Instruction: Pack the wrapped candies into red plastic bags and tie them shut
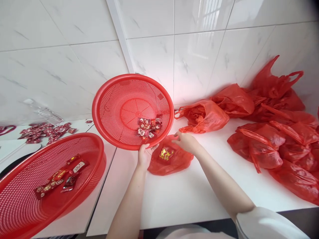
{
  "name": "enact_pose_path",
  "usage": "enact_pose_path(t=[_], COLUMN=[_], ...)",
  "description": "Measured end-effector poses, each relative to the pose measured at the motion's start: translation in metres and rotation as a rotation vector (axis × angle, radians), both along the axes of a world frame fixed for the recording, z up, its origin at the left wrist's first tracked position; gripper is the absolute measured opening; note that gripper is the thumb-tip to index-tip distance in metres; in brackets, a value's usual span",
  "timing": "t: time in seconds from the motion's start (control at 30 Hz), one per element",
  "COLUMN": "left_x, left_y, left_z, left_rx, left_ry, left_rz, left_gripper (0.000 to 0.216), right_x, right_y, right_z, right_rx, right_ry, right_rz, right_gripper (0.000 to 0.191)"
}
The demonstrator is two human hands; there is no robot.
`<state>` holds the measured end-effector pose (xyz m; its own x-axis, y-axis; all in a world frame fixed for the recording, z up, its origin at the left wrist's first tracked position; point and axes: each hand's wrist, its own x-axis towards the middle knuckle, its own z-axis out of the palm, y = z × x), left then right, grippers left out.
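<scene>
My left hand (pixel 145 153) grips the lower rim of a round red mesh basket (pixel 117 109), which is tilted up on edge toward me. Several small red wrapped candies (pixel 149 127) have slid to its lower edge. Directly below that edge lies a red plastic bag (pixel 169 158) on the white tabletop, with a red and gold packet showing inside. My right hand (pixel 185 141) holds the bag's upper edge, fingers pinched on the plastic.
A second red mesh basket (pixel 30 186) with several candies sits at the lower left. More wrapped candies (pixel 46 131) lie loose on the table at far left. Several filled red plastic bags (pixel 271 132) are heaped against the tiled wall at right.
</scene>
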<state>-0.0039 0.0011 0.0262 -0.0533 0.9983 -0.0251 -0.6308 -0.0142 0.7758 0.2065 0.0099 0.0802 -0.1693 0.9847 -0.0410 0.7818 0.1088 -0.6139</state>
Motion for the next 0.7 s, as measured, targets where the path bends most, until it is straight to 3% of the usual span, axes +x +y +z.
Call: enact_pose_path(t=[0.1, 0.2, 0.3, 0.4, 0.47, 0.57, 0.7], left_x=[0.002, 0.008, 0.017, 0.026, 0.03, 0.031, 0.029], left_y=[-0.002, -0.006, -0.013, -0.02, -0.023, -0.023, -0.021], left_z=[0.0, -0.002, -0.002, -0.002, -0.003, -0.004, -0.004], left_rx=[-0.014, -0.031, -0.04, -0.049, -0.06, -0.08, -0.083], left_ry=[0.015, 0.031, 0.027, 0.014, 0.017, 0.021, 0.023], left_rz=[-0.012, -0.073, -0.151, -0.212, -0.24, -0.263, -0.229], left_gripper=[0.02, 0.024, 0.028, 0.034, 0.037, 0.039, 0.039], right_x=[0.0, -0.001, -0.007, -0.013, -0.013, -0.009, 0.0], right_y=[-0.002, -0.006, -0.009, -0.006, -0.003, 0.002, 0.006], right_z=[0.006, 0.012, 0.01, 0.001, -0.004, -0.007, -0.005], right_rx=[0.219, 0.434, 0.571, 0.533, 0.435, 0.327, 0.323], right_ry=[-0.063, 0.088, 0.056, -0.14, -0.21, -0.121, 0.112], right_rz=[-0.085, 0.012, 0.123, 0.113, 0.105, 0.142, 0.084], right_gripper=[0.019, 0.021, 0.026, 0.042, 0.04, 0.031, 0.029])
